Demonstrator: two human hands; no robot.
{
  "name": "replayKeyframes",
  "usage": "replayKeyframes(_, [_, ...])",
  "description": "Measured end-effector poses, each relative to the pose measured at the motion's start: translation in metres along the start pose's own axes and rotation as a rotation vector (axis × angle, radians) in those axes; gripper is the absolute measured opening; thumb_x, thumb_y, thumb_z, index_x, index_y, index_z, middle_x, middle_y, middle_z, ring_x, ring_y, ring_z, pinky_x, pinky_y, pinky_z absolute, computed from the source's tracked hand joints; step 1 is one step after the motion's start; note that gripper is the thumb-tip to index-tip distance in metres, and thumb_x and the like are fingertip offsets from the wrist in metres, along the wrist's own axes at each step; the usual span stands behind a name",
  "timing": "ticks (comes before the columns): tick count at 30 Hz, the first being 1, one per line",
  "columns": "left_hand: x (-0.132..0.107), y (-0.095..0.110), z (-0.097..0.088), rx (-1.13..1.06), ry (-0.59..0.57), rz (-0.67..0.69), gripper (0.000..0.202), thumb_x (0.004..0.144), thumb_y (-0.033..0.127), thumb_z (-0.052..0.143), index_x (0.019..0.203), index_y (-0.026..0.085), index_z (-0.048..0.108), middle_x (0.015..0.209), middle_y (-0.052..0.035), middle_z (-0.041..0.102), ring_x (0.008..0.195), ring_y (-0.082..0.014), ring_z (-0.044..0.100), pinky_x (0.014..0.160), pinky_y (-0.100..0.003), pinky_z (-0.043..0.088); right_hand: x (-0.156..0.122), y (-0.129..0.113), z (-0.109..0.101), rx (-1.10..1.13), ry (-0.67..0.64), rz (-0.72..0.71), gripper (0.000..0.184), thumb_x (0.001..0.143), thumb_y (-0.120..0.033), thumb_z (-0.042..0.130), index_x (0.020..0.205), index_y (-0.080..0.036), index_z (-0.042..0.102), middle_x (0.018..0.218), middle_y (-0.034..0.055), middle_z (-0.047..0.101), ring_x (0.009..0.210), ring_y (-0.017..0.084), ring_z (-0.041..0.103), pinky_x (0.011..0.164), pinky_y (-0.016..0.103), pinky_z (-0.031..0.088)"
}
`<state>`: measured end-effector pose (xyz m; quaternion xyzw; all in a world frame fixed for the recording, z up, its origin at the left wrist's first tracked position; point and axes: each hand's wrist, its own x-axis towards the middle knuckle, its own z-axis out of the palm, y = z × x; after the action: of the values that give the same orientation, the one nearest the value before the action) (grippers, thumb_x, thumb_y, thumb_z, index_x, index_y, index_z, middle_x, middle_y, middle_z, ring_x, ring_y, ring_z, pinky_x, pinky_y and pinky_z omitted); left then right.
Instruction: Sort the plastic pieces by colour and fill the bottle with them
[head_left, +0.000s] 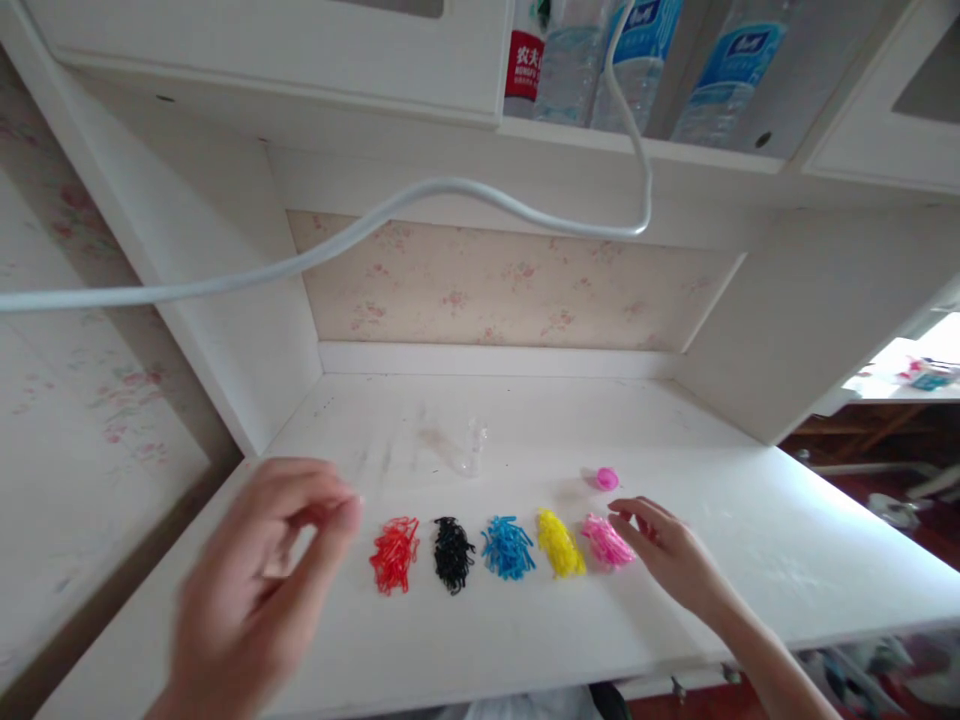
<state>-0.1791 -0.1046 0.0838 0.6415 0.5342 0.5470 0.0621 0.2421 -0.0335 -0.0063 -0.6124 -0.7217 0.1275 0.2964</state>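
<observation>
Five small piles of tiny elastic bands lie in a row on the white desk (pixel 525 640): red (pixel 394 553), black (pixel 452 552), blue (pixel 508 546), yellow (pixel 559 542) and pink (pixel 606 540). My right hand (pixel 670 556) rests on the desk right of the pink pile, fingers curled, fingertips touching or nearly touching the pile. My left hand (pixel 259 575) is raised left of the red pile and blurred by motion, thumb and fingers drawn together. A small pink cap (pixel 607 479) lies behind the pink pile. A clear plastic container (pixel 466 450) lies further back.
A white cable (pixel 420 195) hangs across the desk alcove. Water bottles (pixel 637 60) stand on the shelf above. White side panels close in the alcove left and right. Floral wallpaper covers the back wall. Another table with objects shows at far right.
</observation>
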Motion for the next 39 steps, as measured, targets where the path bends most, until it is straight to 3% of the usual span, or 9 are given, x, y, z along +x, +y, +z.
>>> replayKeyframes(3, [0.001, -0.016, 0.032, 0.023, -0.308, -0.083, 0.011, 0.086, 0.034, 0.051, 0.093, 0.032, 0.059, 0.086, 0.0001, 0.064, 0.068, -0.0170, 0.060, 0.061, -0.030, 0.052, -0.009, -0.039, 0.004, -0.007, -0.150, -0.091, 0.025, 0.089, -0.040, 0.044, 0.094, -0.027, 0.065, 0.079, 0.0019, 0.063, 0.065, 0.015, 0.055, 0.060, 0.026, 0.044])
replayKeyframes(6, [-0.017, -0.042, 0.045, 0.107, -0.443, -0.118, 0.015, 0.089, 0.032, 0.046, 0.093, 0.030, 0.061, 0.089, -0.0005, 0.065, 0.066, -0.0153, 0.061, 0.061, -0.027, 0.051, -0.012, -0.072, 0.021, 0.031, -0.202, -0.157, 0.026, 0.090, -0.040, 0.043, 0.089, -0.026, 0.065, 0.078, 0.0029, 0.063, 0.066, 0.015, 0.056, 0.060, 0.026, 0.044])
replayKeyframes(10, [-0.045, -0.067, 0.043, 0.270, -0.521, -0.081, 0.019, 0.090, 0.030, 0.044, 0.092, 0.027, 0.063, 0.093, -0.0007, 0.065, 0.080, -0.0153, 0.064, 0.070, -0.024, 0.050, -0.016, -0.111, 0.055, 0.149, -0.243, -0.178, 0.029, 0.092, -0.039, 0.041, 0.086, -0.023, 0.066, 0.076, 0.0025, 0.063, 0.064, 0.013, 0.055, 0.058, 0.024, 0.041])
replayKeyframes(16, [-0.060, -0.079, 0.051, 0.463, -0.520, -0.043, 0.018, 0.090, 0.029, 0.046, 0.101, 0.026, 0.060, 0.101, -0.0020, 0.065, 0.089, -0.0176, 0.064, 0.075, -0.027, 0.050, -0.040, -0.155, 0.110, 0.261, -0.263, -0.211, 0.027, 0.092, -0.032, 0.042, 0.082, -0.022, 0.065, 0.072, 0.0017, 0.062, 0.061, 0.010, 0.054, 0.056, 0.019, 0.038])
replayKeyframes(20, [-0.062, -0.081, 0.057, 0.492, -0.524, -0.033, 0.019, 0.091, 0.024, 0.042, 0.098, 0.025, 0.059, 0.098, -0.0024, 0.065, 0.086, -0.0171, 0.065, 0.072, -0.026, 0.049, -0.054, -0.160, 0.124, 0.263, -0.264, -0.258, 0.028, 0.092, -0.031, 0.042, 0.084, -0.020, 0.066, 0.068, 0.0023, 0.060, 0.058, 0.009, 0.053, 0.055, 0.018, 0.036])
replayKeyframes(25, [-0.059, -0.080, 0.058, 0.490, -0.541, -0.052, 0.020, 0.092, 0.020, 0.039, 0.090, 0.024, 0.058, 0.091, -0.0016, 0.065, 0.076, -0.0154, 0.064, 0.067, -0.023, 0.047, -0.054, -0.157, 0.119, 0.334, -0.274, -0.160, 0.030, 0.092, -0.034, 0.041, 0.083, -0.020, 0.066, 0.070, 0.0023, 0.061, 0.059, 0.009, 0.054, 0.054, 0.018, 0.036])
replayKeyframes(30, [-0.056, -0.078, 0.059, 0.490, -0.536, -0.066, 0.020, 0.093, 0.021, 0.037, 0.088, 0.024, 0.056, 0.087, -0.0010, 0.065, 0.073, -0.0149, 0.064, 0.064, -0.023, 0.045, -0.053, -0.159, 0.118, 0.322, -0.297, -0.150, 0.030, 0.092, -0.034, 0.042, 0.081, -0.020, 0.066, 0.070, 0.0017, 0.061, 0.059, 0.009, 0.054, 0.054, 0.017, 0.035])
replayKeyframes(39, [-0.060, -0.074, 0.054, 0.479, -0.508, -0.055, 0.021, 0.093, 0.024, 0.037, 0.099, 0.025, 0.057, 0.096, -0.0019, 0.066, 0.080, -0.0162, 0.065, 0.069, -0.025, 0.047, -0.056, -0.162, 0.124, 0.083, -0.301, -0.249, 0.025, 0.093, -0.026, 0.040, 0.081, -0.024, 0.063, 0.072, -0.0009, 0.064, 0.064, 0.010, 0.059, 0.059, 0.018, 0.033])
